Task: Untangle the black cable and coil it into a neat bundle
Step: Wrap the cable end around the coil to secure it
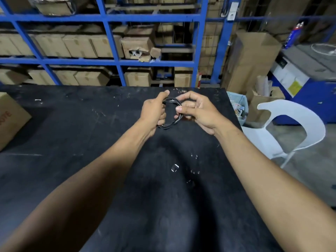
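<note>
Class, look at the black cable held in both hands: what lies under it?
Under the black cable, held by the left hand and right hand, is the black tabletop. The hands cover parts of the coil.

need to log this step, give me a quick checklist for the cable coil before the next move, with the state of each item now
1. Left hand grips one side of the black cable: ok.
2. Right hand pinches the other side: ok.
3. Cable gathered into loops: ok.
4. Knots or tangles gone: cannot tell, strands overlap and blur.
5. Loose end tucked in: cannot tell, no end visible.
6. Bare black table beneath to set the coil down: ok.
</note>
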Demonstrator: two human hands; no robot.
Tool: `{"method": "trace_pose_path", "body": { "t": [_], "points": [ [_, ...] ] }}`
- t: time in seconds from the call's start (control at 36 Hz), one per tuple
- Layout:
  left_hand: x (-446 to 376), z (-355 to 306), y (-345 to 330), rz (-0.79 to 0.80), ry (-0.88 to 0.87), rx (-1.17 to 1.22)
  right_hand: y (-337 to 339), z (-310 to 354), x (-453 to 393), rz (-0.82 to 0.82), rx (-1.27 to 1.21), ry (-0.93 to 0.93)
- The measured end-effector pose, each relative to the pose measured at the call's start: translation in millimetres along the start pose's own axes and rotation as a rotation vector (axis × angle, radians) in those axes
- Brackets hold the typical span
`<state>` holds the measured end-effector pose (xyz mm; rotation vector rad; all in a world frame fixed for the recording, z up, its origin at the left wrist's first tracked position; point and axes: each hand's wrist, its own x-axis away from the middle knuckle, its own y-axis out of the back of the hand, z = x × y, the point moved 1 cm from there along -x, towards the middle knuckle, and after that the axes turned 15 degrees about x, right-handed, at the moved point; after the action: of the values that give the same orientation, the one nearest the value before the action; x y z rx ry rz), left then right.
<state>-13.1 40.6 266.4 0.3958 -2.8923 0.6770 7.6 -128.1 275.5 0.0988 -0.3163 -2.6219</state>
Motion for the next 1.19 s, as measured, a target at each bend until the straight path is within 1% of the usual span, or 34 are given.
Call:
{"method": "trace_pose_path", "body": {
  "t": [0.17,0.19,0.25,0.31,0.39,0.44,0.5,0.56,0.61,0.69,0.78,0.86,0.92,1.0,1.08,1.14,1.19],
  "points": [
    [-2.0,40.9,21.2,-0.039,0.045,-0.061,-11.6,-50.3,11.2,0.053,-0.067,-0.086],
    [-3.5,51.3,28.3,-0.054,0.053,-0.074,-13.1,-65.1,13.1,0.066,-0.092,-0.122],
    [-4.8,63.5,40.5,-0.08,0.058,-0.1,-13.4,-88.8,17.1,0.026,-0.084,-0.205],
    [-8.9,77.0,54.5,-0.125,0.062,-0.137,-13.9,-122.4,19.0,-0.062,0.029,-0.301],
    [-11.8,96.0,75.7,-0.2,0.071,-0.219,-20.3,-185.0,26.1,-0.149,0.351,-0.412],
    [-13.2,108.4,90.9,-0.231,0.081,-0.265,-28.5,-222.5,32.4,-0.137,0.462,-0.487],
    [-11.0,118.7,103.7,-0.243,0.107,-0.257,-40.8,-246.7,37.7,-0.095,0.536,-0.529],
    [-10.9,130.3,115.4,-0.267,0.136,-0.263,-55.4,-266.7,37.1,-0.049,0.658,-0.511],
    [-10.0,141.1,124.7,-0.306,0.166,-0.277,-69.9,-278.9,32.0,-0.004,0.809,-0.423],
    [-6.8,153.5,136.4,-0.337,0.205,-0.29,-87.0,-291.0,18.4,0.102,0.932,-0.303],
    [-2.2,161.9,148.1,-0.36,0.242,-0.34,-97.3,-308.0,4.9,0.226,1.034,-0.251],
    [1.3,169.0,158.0,-0.358,0.275,-0.355,-104.2,-322.8,-2.9,0.274,1.09,-0.222],
    [4.8,170.8,160.3,-0.337,0.292,-0.388,-104.1,-326.7,-3.9,0.258,1.126,-0.21],
    [7.7,171.1,162.7,-0.285,0.277,-0.494,-100.1,-324.4,-3.5,0.095,1.015,-0.234],
    [10.7,167.8,161.0,-0.203,0.201,-0.591,-96.3,-307.5,-3.7,-0.058,0.714,-0.37],
    [10.7,163.9,156.1,-0.132,0.152,-0.66,-93.4,-289.1,-4.9,-0.084,0.436,-0.437],
    [12.9,155.0,148.2,-0.053,0.089,-0.743,-87.8,-260.5,-2.2,-0.068,0.235,-0.427]
  ]
}}
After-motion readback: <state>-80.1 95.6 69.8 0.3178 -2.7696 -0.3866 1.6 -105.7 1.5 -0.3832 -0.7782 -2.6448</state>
